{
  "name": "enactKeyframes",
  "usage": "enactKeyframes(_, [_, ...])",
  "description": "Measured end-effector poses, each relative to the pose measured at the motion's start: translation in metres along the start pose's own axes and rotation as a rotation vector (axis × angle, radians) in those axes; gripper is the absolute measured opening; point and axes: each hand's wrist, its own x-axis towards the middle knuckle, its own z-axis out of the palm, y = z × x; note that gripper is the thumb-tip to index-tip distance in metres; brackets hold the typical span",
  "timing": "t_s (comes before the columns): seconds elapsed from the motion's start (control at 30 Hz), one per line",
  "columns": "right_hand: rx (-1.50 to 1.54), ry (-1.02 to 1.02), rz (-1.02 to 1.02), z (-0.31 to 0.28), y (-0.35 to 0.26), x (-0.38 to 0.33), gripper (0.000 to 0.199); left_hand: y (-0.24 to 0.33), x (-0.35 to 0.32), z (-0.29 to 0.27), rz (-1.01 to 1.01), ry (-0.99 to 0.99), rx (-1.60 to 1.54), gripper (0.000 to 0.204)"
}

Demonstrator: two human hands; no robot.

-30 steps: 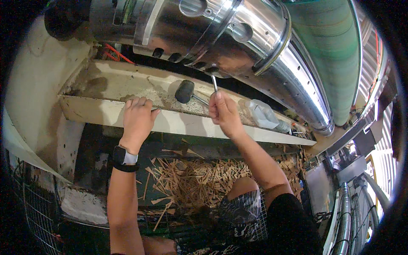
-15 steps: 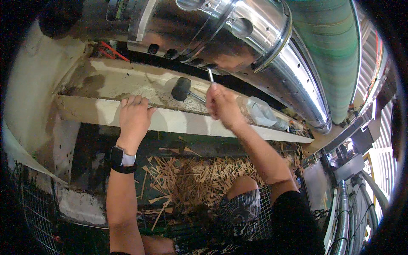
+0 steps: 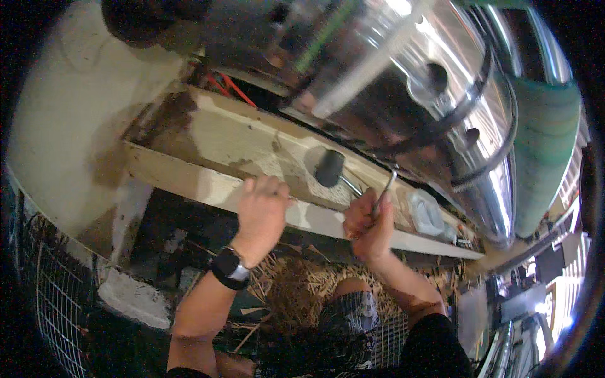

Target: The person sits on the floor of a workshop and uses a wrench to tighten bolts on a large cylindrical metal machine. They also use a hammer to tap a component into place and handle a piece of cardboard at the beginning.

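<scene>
My left hand (image 3: 261, 214), below a dark wristwatch, has its fingers hooked over the front rim of a long cream metal trough (image 3: 189, 181). In my closed right hand (image 3: 370, 228) is a slim shiny hex key (image 3: 386, 188), its bent tip pointing up, just below a big polished metal cylinder (image 3: 384, 101). The tip looks apart from the cylinder, though blur makes this uncertain. Between my hands, a black-headed mallet (image 3: 330, 167) lies in the trough. Its metal handle runs toward my right hand, which hides the far end.
A clear plastic container (image 3: 426, 214) and small metal parts stand in the trough's right part. Red straps (image 3: 230, 88) show behind its left end. A green roller (image 3: 547, 138) rises at the right. Wood slivers (image 3: 309, 280) lie below, near my knee and a wire grid (image 3: 60, 302).
My view has shifted and tilted. My right hand has drawn the hex key down from a hole in the cylinder's underside. My left hand stays on the rim.
</scene>
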Motion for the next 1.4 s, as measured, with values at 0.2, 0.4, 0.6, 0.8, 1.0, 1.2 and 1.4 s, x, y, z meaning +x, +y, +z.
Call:
enactKeyframes(0.2, [0.294, -0.2, 0.066, 0.036, 0.008, 0.009, 0.046, -0.004, 0.003, 0.0, 0.06, -0.043, 0.076, 0.019])
enactKeyframes(0.4, [0.338, -0.27, 0.011, 0.029, 0.005, 0.014, 0.047, -0.002, 0.014, 0.0, 0.037, -0.074, 0.042, 0.022])
enactKeyframes(0.6, [0.444, -0.182, 0.038, 0.038, 0.009, 0.011, 0.053, -0.003, 0.008, -0.005, -0.015, -0.129, 0.122, 0.024])
enactKeyframes(0.8, [0.575, -0.243, 0.024, 0.037, 0.011, 0.012, 0.061, -0.001, 0.0, 0.005, 0.047, -0.048, 0.051, 0.026])
enactKeyframes(1.0, [0.457, -0.191, -0.004, 0.033, 0.011, 0.007, 0.051, -0.002, 0.002, -0.003, -0.023, -0.151, 0.031, 0.03])
enactKeyframes(1.2, [0.12, -0.241, -0.391, 0.004, 0.009, -0.008, 0.024, -0.005, 0.002, -0.002, 0.041, -0.08, 0.087, 0.033])
enactKeyframes(1.4, [-0.649, -0.082, -1.033, -0.018, -0.039, -0.024, 0.019, -0.009, 0.001, 0.002, 0.009, -0.074, 0.086, 0.035])
